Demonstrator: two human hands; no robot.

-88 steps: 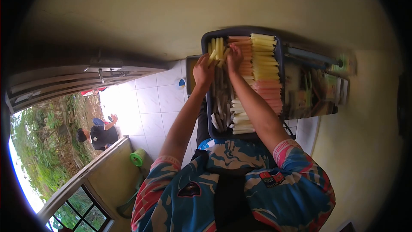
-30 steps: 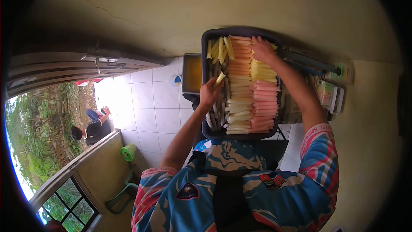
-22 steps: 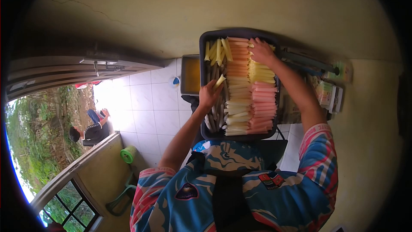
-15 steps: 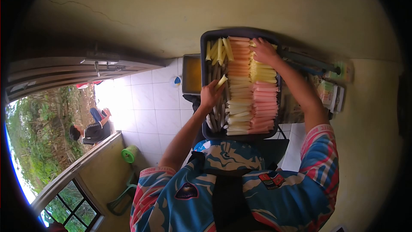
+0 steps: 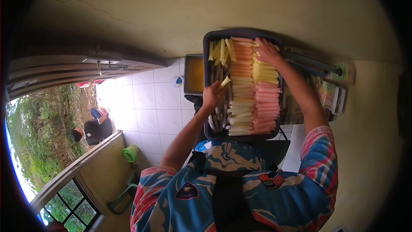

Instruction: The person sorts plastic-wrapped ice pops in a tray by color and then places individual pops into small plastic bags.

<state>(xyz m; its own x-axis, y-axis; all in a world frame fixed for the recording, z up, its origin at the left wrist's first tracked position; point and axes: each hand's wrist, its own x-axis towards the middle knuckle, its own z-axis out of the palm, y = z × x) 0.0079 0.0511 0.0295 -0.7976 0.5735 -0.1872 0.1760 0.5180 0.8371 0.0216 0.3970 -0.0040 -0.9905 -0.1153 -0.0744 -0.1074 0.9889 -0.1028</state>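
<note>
A dark tub (image 5: 205, 77) in front of me holds rows of slim plastic-wrapped ice pops. Between the fingers and thumb of my left hand (image 5: 211, 97) is a yellow ice pop (image 5: 224, 82), tilted above the tub's left part. My right hand (image 5: 268, 52) is at the far end of the right-hand column, its bent fingers closed over a yellow ice pop there; the fingertips are partly hidden. Below it lie stacked yellow ice pops (image 5: 265, 73), then pink ones (image 5: 266, 99). Orange ice pops (image 5: 241, 58) and cream ones (image 5: 241, 108) fill the middle column. Loose yellow ice pops (image 5: 222, 51) lie at the far left.
A grey container (image 5: 187, 75) with something orange-yellow inside stands left of the tub. Shelved packages (image 5: 332, 96) are at the right by the wall. A green bin (image 5: 129, 154) and a green chair (image 5: 122, 199) stand lower left. Another person (image 5: 96, 129) sits outside the doorway.
The tub and both hands appear slightly further right in view. My left hand keeps its yellow ice pop, and my right hand stays at the yellow stack. The person outside has shifted posture.
</note>
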